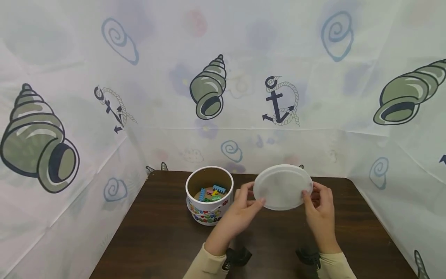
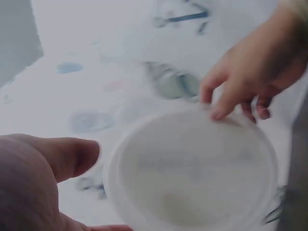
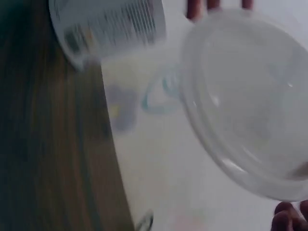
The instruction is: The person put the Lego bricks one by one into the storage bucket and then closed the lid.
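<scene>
A round white plastic lid [image 1: 283, 188] is held up above the table, tilted with its broad face toward me. My left hand [image 1: 241, 209] holds its left edge, fingers behind the rim and thumb at the front edge. In the left wrist view that thumb [image 2: 77, 156] shows beside the rim. At the opposite edge my right hand [image 1: 321, 215] pinches the lid, thumb on the near face and fingers behind. Just left of my left hand stands a white bucket [image 1: 205, 217] with a colourful print and a thin handle, uncovered. Several toy building bricks [image 1: 218, 188] lie inside it.
The bucket stands on a dark brown wooden table [image 1: 156, 232]. White cloth walls [image 1: 244, 38] printed with shells and anchors enclose the table at the back and on both sides. Dark straps [image 1: 238, 256] with cameras circle both wrists below beige sleeves.
</scene>
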`<state>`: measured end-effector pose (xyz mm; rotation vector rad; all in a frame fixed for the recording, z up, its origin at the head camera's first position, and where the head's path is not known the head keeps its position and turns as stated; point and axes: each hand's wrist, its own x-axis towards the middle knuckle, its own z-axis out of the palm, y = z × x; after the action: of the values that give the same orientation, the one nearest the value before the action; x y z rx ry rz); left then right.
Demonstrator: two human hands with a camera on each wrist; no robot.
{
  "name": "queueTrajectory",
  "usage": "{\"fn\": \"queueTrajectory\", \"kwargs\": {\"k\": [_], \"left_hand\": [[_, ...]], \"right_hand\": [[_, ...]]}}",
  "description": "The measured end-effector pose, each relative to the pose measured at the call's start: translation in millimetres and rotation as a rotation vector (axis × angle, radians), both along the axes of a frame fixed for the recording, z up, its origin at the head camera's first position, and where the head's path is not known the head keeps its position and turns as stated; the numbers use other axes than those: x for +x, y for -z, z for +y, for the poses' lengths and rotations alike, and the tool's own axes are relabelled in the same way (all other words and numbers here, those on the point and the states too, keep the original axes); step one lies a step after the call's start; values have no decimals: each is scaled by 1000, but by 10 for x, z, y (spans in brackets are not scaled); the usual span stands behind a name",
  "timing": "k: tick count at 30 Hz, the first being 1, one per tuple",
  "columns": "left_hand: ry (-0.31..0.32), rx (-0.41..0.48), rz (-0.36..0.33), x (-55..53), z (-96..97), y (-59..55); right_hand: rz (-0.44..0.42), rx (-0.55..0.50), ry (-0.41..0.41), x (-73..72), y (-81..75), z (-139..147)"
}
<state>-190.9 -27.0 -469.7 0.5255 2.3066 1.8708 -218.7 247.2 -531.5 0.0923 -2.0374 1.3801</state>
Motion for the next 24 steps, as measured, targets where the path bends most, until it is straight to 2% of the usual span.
{"fn": "queueTrajectory", "kwargs": {"k": [2, 6, 8, 11, 13, 17, 21, 24], "left_hand": [[-25, 37, 43, 17, -192, -116], [-173, 53, 105, 27, -539, -261], [-261, 47, 108, 6, -687, -307], [-356, 45, 101, -66, -885, -348], [-412, 39, 77, -116, -1009, -344], [-507, -40, 36, -167, -1261, -266], [-533, -106, 40, -237, -1435, -164], [-553, -205, 44, -343, -1501, -52]], "right_hand": [[77, -24, -64, -20, -64, -184], [169, -53, -216, -98, -145, -561], [191, -49, -290, -147, -184, -762], [204, 3, -390, -233, -221, -1044], [197, 65, -441, -282, -209, -1198], [147, 244, -463, -337, -126, -1426], [80, 399, -449, -409, -13, -1574], [18, 495, -421, -478, 84, -1641]]}}
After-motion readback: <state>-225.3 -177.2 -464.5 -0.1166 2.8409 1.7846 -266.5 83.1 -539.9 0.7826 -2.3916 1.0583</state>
